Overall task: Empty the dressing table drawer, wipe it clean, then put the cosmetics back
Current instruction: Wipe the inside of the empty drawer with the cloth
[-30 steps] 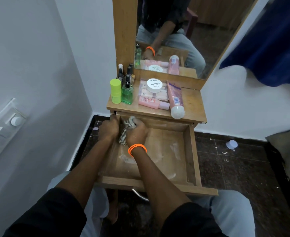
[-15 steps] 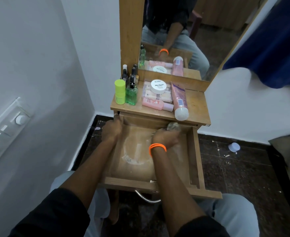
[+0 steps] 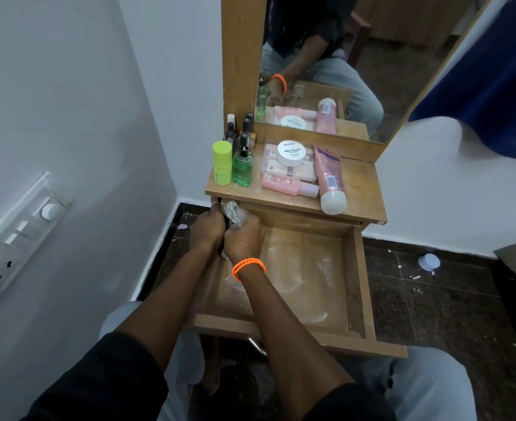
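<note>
White walls (image 3: pixel 68 95) meet in a corner at 11 o'clock. A switchboard (image 3: pixel 16 235) with sockets hangs at 9 o'clock. Dark speckled floor tiles (image 3: pixel 432 302) spread toward 4 o'clock, littered with pale scraps. A blue curtain (image 3: pixel 487 95) hangs at 2 o'clock. Light is dim.

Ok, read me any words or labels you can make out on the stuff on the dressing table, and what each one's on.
"NAIL POLISH": lid of the white jar; smaller print there is blurred.
Pink tube: barcode, text too small.
Pink bottle: print unreadable.
Green bottle, lime stick: no readable text.
</note>
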